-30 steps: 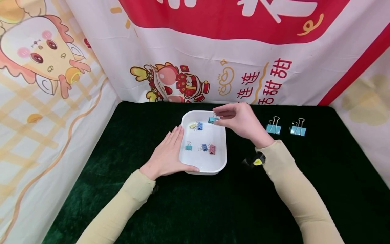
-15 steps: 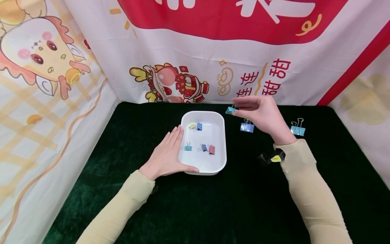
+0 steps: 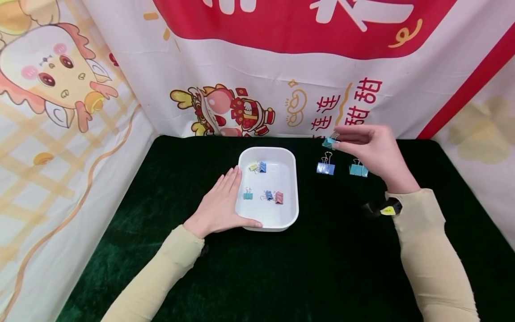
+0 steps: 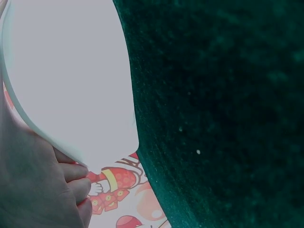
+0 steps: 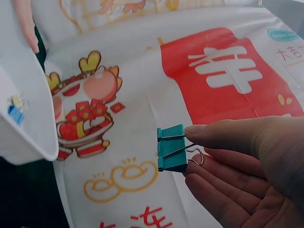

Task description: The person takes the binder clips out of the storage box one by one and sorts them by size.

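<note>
My right hand [image 3: 376, 145] pinches a teal binder clip [image 5: 172, 148] by its wire handles, between thumb and fingertips. In the head view, this clip is held up beyond the tray's right side, near the back edge of the table. My left hand [image 3: 219, 201] rests against the left side of a white tray [image 3: 267, 223], fingers straight along its edge and the thumb across its near-left corner. Inside the tray lie several small binder clips: a yellow one [image 3: 253, 167], blue ones [image 3: 263, 167], a teal one [image 3: 247, 196] and a pink one [image 3: 279, 197].
To the right of the tray, a blue binder clip [image 3: 325, 168] and a teal binder clip [image 3: 358, 170] stand on the dark green cloth [image 3: 314, 268], partly below my right hand. Printed fabric [image 3: 241, 62] hangs close behind the table and along its sides.
My right hand has carried the teal binder clip rightward from the tray's far-right corner, uncovering the blue clip and covering the rightmost teal clip. The left hand stays at the tray.
</note>
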The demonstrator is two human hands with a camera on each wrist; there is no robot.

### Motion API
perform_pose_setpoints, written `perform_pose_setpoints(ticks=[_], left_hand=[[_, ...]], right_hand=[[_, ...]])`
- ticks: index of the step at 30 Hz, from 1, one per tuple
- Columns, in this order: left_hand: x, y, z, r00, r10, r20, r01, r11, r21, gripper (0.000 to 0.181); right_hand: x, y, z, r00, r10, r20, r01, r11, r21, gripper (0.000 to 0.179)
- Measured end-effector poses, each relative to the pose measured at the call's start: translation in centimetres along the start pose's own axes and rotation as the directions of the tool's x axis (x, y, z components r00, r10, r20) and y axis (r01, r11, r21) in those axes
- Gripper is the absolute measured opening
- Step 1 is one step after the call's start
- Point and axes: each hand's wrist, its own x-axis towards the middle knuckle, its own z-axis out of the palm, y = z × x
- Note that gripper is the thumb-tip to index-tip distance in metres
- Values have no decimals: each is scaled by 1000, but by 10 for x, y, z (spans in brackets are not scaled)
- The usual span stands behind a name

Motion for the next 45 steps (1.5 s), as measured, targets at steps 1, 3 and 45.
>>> perform_pose_setpoints(ticks=[1, 3, 45], left_hand=[[0, 0, 0, 1000, 0, -2, 0, 1000, 0, 146], [0, 0, 1, 1000, -4, 0, 4, 1000, 0, 146], [0, -1, 3, 1000, -13, -15, 13, 1000, 2, 145]], right_hand=[[-1, 2, -2, 1000, 5, 0, -5, 1000, -8, 49], [-2, 8, -6, 1000, 21, 3, -21, 1000, -15, 50], [-15, 128, 55, 927, 78, 367, -40, 993, -108, 37]])
